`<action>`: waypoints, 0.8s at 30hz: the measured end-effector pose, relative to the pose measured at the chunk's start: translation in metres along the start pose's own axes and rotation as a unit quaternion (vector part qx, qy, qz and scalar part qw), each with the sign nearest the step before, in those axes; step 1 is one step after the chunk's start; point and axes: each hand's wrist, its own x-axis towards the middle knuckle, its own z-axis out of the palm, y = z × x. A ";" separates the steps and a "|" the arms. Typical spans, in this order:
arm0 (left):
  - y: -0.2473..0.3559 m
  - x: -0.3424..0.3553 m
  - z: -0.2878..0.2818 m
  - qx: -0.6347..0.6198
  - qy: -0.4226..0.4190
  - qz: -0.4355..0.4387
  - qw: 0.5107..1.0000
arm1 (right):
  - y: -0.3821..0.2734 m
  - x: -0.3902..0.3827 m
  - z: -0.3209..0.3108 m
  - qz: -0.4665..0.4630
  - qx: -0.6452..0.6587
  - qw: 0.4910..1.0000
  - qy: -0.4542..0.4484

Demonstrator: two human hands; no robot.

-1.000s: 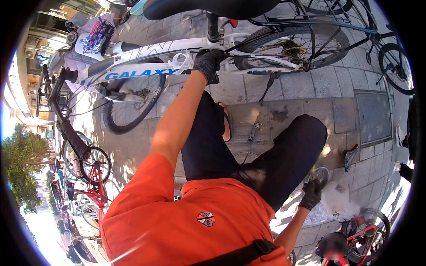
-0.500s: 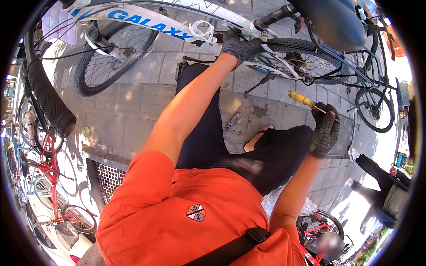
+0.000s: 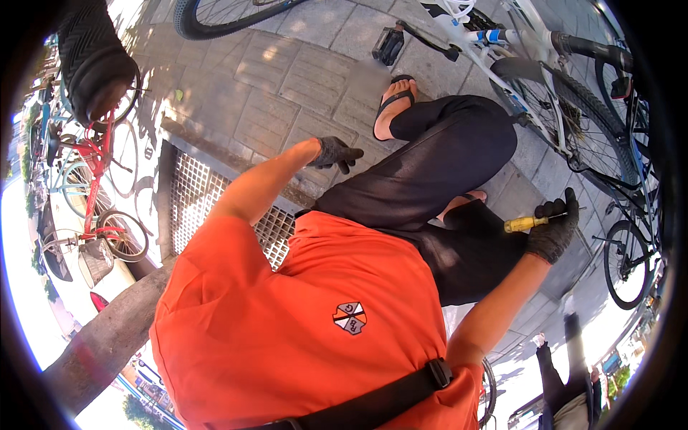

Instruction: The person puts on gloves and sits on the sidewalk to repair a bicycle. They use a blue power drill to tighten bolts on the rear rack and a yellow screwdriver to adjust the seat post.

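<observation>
My right hand (image 3: 555, 233), in a dark grey work glove, is closed on a screwdriver with a yellow handle (image 3: 525, 224). The handle points left and the thin shaft runs back past the fingers. My left hand (image 3: 335, 154), gloved alike, is held over the paving left of my knee, fingers stretched out with nothing in them. At the upper right stands a white bicycle (image 3: 479, 63), apart from both hands. Its black pedal (image 3: 388, 46) sticks out toward my sandalled foot, and its rear wheel (image 3: 579, 118) is beyond my right hand.
A black handlebar grip (image 3: 92, 64) looms at upper left. Red bicycles (image 3: 98, 179) stand farther left. A metal grate (image 3: 204, 201) lies in the paving beside my left arm, with a tree trunk (image 3: 107, 344) behind. Another bicycle (image 3: 625, 265) and a person (image 3: 570, 390) are at right.
My left hand has come off the white bicycle's frame and swung back to the left, fingers extended. My view has turned, so the bicycle sits farther right. The screwdriver remains in my right hand.
</observation>
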 end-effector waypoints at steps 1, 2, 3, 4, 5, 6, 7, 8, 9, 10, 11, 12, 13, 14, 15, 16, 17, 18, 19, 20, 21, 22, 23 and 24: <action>-0.030 0.038 0.026 0.049 -0.067 -0.096 0.992 | 0.003 0.007 -0.004 0.006 0.000 1.000 -0.004; -0.056 0.066 0.049 0.080 -0.097 -0.137 0.983 | 0.007 0.016 -0.009 0.013 -0.002 1.000 -0.010; -0.071 0.083 0.065 0.106 -0.096 -0.144 0.979 | 0.013 0.022 -0.020 0.009 0.021 0.999 -0.032; -0.086 0.095 0.079 0.120 -0.085 -0.144 0.979 | 0.018 0.027 -0.024 0.023 0.046 0.997 -0.053; -0.096 0.101 0.086 0.131 -0.068 -0.140 0.979 | 0.020 0.029 -0.023 0.026 0.048 0.996 -0.067; -0.095 0.107 0.088 0.141 -0.058 -0.137 0.979 | 0.021 0.027 -0.014 0.024 0.049 0.995 -0.078; -0.093 0.110 0.088 0.148 -0.045 -0.131 0.979 | 0.019 0.016 0.012 0.006 0.019 0.999 -0.031; -0.086 0.112 0.085 0.155 -0.034 -0.128 0.979 | 0.016 0.009 0.036 -0.010 -0.009 1.000 0.020; -0.081 0.112 0.082 0.156 -0.022 -0.125 0.980 | 0.018 0.015 0.036 -0.020 -0.028 0.999 -0.014; -0.070 0.112 0.076 0.161 -0.015 -0.123 0.979 | 0.021 0.018 0.031 -0.030 -0.044 0.998 -0.040; -0.070 0.109 0.074 0.157 -0.007 -0.127 0.979 | 0.017 0.020 0.036 -0.009 -0.073 0.994 -0.077; -0.065 0.106 0.068 0.159 -0.002 -0.132 0.978 | 0.013 0.022 0.036 0.013 -0.103 0.989 -0.107; -0.056 0.102 0.059 0.162 0.001 -0.133 0.978 | 0.013 0.027 0.031 0.080 -0.107 0.987 -0.092; -0.052 0.099 0.052 0.167 0.006 -0.134 0.977 | 0.019 0.025 0.026 0.086 -0.104 0.987 -0.084; -0.047 0.098 0.045 0.170 0.011 -0.132 0.977 | 0.029 0.019 0.024 0.091 -0.105 0.987 -0.081; -0.043 0.096 0.039 0.172 0.016 -0.128 0.977 | 0.034 0.012 0.024 0.095 -0.105 0.987 -0.076; -0.039 0.095 0.032 0.180 0.021 -0.123 0.976 | 0.032 0.000 0.028 0.115 -0.035 0.990 -0.070; -0.038 0.096 0.027 0.184 0.027 -0.113 0.976 | 0.031 -0.007 0.035 0.109 -0.026 0.990 -0.081; -0.035 0.099 0.023 0.190 0.031 -0.105 0.976 | 0.027 -0.013 0.042 0.102 -0.017 0.990 -0.092; -0.036 0.104 0.020 0.199 0.031 -0.097 0.975 | 0.026 -0.020 0.045 0.096 -0.012 0.991 -0.097; -0.032 0.105 0.011 0.209 0.032 -0.086 0.974 | 0.021 -0.022 0.041 0.106 -0.022 0.986 -0.129; -0.028 0.108 0.002 0.219 0.033 -0.076 0.972 | 0.016 -0.024 0.044 0.094 0.040 0.987 -0.126; -0.023 0.108 -0.008 0.233 0.031 -0.066 0.970 | 0.008 -0.029 0.046 0.083 0.097 0.984 -0.122; -0.017 0.105 -0.025 0.243 0.034 -0.056 0.968 | -0.004 -0.037 0.048 0.069 0.152 0.978 -0.125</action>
